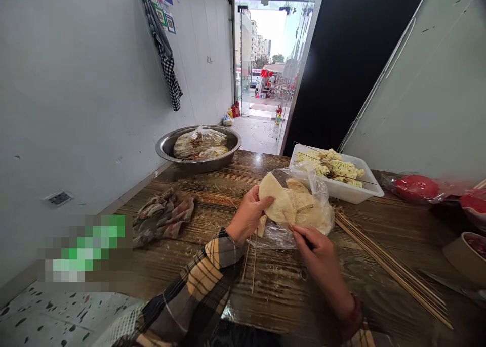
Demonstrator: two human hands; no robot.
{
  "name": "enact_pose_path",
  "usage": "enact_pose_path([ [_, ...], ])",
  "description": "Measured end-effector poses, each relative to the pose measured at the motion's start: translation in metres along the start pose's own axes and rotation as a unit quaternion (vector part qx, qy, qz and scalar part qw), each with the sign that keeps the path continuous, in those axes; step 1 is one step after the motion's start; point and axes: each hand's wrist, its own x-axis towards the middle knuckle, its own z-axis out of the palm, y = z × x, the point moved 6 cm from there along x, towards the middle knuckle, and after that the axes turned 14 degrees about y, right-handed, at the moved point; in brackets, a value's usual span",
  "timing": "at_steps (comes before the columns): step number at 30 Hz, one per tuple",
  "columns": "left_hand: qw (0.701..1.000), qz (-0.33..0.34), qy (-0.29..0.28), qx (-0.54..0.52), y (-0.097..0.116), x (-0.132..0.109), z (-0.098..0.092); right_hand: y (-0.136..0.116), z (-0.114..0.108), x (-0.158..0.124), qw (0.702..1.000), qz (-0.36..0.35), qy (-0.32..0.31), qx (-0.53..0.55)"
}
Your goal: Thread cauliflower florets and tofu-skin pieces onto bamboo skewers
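My left hand (247, 214) is closed on a pale, flat, wedge-shaped piece of flatbread (276, 198), thumb on its near face. At the lower right of that piece, my right hand (317, 253) pinches a thin wooden skewer (289, 219) whose upper end meets the flatbread; how far in it goes I cannot tell. Right behind both hands lies a clear plastic bag (322, 200) with more flatbread pieces (304, 201) in it. Partly hidden under my left hand, another flatbread piece (261, 226) lies on the table with skewer sticks (253, 273) pointing toward me.
Loose skewers (395, 268) lie to the right. A white tray (370, 187) holds skewered cauliflower (334, 166). Back left stands a metal basin (163, 147) with bagged food (199, 142). A crumpled cloth (165, 218) lies left; a paper bowl (461, 261) and knife (442, 282) are far right.
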Motion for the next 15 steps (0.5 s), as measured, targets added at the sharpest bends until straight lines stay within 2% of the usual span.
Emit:
enact_pose_path([
  [7,0.997,0.038,0.011,0.070,0.006,0.000,-0.001,0.000,0.002,0.001,1.000,0.020,-0.013,-0.001],
  [10,0.990,0.075,0.014,0.116,0.009,0.003,-0.003,-0.001,0.002,0.002,1.000,0.025,-0.013,-0.007],
  [15,0.945,0.179,0.026,0.271,0.013,0.008,-0.008,0.000,0.003,0.002,1.000,0.024,-0.011,-0.014],
])
